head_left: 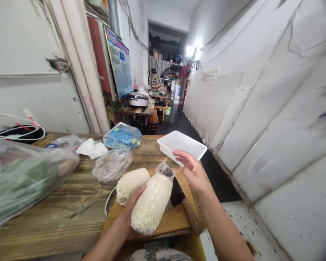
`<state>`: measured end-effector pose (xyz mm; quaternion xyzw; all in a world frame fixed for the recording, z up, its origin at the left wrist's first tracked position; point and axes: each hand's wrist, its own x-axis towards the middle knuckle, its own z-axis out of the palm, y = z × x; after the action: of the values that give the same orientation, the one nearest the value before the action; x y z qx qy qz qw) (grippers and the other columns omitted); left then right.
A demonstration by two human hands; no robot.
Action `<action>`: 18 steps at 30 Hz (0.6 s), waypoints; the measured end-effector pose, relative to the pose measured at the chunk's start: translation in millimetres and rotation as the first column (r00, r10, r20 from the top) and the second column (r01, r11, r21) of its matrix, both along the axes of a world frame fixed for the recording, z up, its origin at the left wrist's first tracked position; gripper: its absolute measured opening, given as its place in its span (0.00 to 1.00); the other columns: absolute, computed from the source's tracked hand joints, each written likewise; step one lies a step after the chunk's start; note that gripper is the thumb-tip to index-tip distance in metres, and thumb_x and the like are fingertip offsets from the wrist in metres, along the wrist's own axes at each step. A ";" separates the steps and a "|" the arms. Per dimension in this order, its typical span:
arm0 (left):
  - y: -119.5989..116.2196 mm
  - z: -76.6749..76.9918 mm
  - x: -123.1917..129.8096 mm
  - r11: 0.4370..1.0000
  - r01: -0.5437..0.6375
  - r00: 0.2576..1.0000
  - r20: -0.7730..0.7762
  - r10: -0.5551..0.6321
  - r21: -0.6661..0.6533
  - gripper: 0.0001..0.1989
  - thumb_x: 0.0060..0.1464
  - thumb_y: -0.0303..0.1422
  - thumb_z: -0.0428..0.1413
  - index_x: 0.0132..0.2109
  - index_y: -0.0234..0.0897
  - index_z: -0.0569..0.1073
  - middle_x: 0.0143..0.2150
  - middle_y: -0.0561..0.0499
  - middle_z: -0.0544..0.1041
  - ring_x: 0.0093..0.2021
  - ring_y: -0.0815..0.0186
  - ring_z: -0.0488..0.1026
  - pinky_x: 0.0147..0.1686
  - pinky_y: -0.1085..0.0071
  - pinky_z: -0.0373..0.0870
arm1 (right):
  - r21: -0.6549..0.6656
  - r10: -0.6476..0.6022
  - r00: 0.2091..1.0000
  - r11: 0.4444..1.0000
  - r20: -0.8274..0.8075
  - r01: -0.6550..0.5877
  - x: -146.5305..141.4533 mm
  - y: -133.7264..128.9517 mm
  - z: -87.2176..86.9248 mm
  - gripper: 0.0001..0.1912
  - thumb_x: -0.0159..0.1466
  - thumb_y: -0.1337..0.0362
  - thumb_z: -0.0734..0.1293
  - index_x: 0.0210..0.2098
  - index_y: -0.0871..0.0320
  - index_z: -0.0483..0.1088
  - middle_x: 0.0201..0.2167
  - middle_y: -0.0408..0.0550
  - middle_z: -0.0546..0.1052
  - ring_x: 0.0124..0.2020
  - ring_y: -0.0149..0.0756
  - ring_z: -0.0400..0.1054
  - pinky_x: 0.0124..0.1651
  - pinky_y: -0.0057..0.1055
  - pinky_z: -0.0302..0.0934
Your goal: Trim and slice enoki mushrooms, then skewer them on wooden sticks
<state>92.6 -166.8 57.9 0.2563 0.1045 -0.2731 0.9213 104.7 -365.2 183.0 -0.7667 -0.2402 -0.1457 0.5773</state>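
My left hand [135, 201] is wrapped round the side of a plastic-wrapped bundle of enoki mushrooms [152, 203], whose gathered wrapper end points away from me. Beside it a second enoki bundle [132, 183] lies at the back left of the wooden cutting board [157, 226]. My right hand [191, 169] is raised with its fingers apart, holding nothing, in front of a white plastic tray [176, 142]. Partly hidden behind the held bundle, a cleaver [190, 214] rests on the board with its wooden handle toward me.
A large clear bag of green vegetables [29, 177] fills the table's left side. Crumpled plastic [112, 166], white paper [92, 148] and a blue package [122, 136] lie behind the board. Farther back, a person [154, 80] is at another table. A wall [260, 108] runs along the right.
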 end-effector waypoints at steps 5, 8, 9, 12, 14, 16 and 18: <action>-9.6 15.4 10.4 0.996 0.025 0.999 -0.045 -0.021 0.087 0.20 0.53 0.37 0.59 0.51 0.29 0.76 0.32 0.42 0.82 0.37 0.49 0.80 0.36 0.58 0.77 | 0.462 0.190 0.763 0.873 -0.618 0.156 -28.1 -5.4 -62.1 0.29 0.53 0.53 0.72 0.53 0.52 0.67 0.49 0.51 0.75 0.50 0.43 0.70 0.47 0.39 0.65; -23.4 23.9 7.7 0.982 0.138 0.986 0.078 -0.150 0.132 0.25 0.48 0.38 0.64 0.51 0.28 0.76 0.33 0.40 0.82 0.36 0.48 0.80 0.35 0.59 0.76 | 0.628 0.390 0.663 0.762 -0.639 0.157 -36.7 3.3 -85.0 0.31 0.53 0.45 0.72 0.51 0.53 0.68 0.47 0.51 0.76 0.47 0.44 0.71 0.42 0.37 0.66; -28.5 25.5 5.2 0.973 0.163 0.971 0.147 -0.187 0.162 0.26 0.47 0.37 0.65 0.52 0.29 0.75 0.35 0.39 0.82 0.36 0.49 0.80 0.35 0.60 0.76 | 0.663 0.399 0.678 0.727 -0.617 0.176 -38.8 5.8 -88.6 0.32 0.52 0.46 0.74 0.51 0.54 0.68 0.47 0.51 0.77 0.48 0.44 0.71 0.43 0.38 0.66; -41.6 23.8 -1.3 0.956 0.159 0.909 0.341 -0.239 0.246 0.27 0.46 0.37 0.66 0.53 0.33 0.75 0.43 0.38 0.81 0.41 0.50 0.79 0.37 0.63 0.75 | 0.723 0.385 0.715 0.647 -0.584 0.242 -45.6 8.5 -94.0 0.33 0.48 0.49 0.77 0.49 0.57 0.70 0.46 0.53 0.78 0.49 0.48 0.70 0.48 0.41 0.65; -47.0 14.6 -0.2 0.948 0.109 0.883 0.410 -0.231 0.299 0.27 0.45 0.38 0.67 0.53 0.35 0.75 0.48 0.38 0.79 0.48 0.48 0.77 0.43 0.62 0.74 | 0.737 0.401 0.706 0.626 -0.584 0.254 -52.2 6.9 -97.2 0.32 0.46 0.47 0.77 0.46 0.57 0.72 0.44 0.55 0.78 0.49 0.52 0.71 0.49 0.45 0.65; -49.7 -0.4 6.2 0.930 0.045 0.863 0.455 -0.219 0.364 0.29 0.43 0.39 0.68 0.54 0.37 0.75 0.52 0.40 0.78 0.55 0.46 0.72 0.49 0.61 0.72 | 0.739 0.422 0.700 0.635 -0.576 0.226 -59.5 4.9 -101.4 0.32 0.47 0.45 0.75 0.46 0.56 0.73 0.42 0.55 0.79 0.49 0.54 0.71 0.49 0.48 0.65; -50.3 -15.9 13.9 0.919 0.044 0.843 0.479 -0.244 0.391 0.32 0.42 0.38 0.69 0.56 0.40 0.74 0.55 0.41 0.76 0.62 0.46 0.66 0.54 0.61 0.68 | 0.728 0.414 0.710 0.656 -0.569 0.201 -65.7 4.5 -106.1 0.32 0.50 0.42 0.72 0.48 0.55 0.73 0.41 0.54 0.79 0.48 0.55 0.72 0.49 0.50 0.65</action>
<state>106.5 -217.1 42.0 0.4940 -0.1188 -0.2390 0.8275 39.0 -360.8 77.0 -0.4382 0.0279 0.1057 0.8922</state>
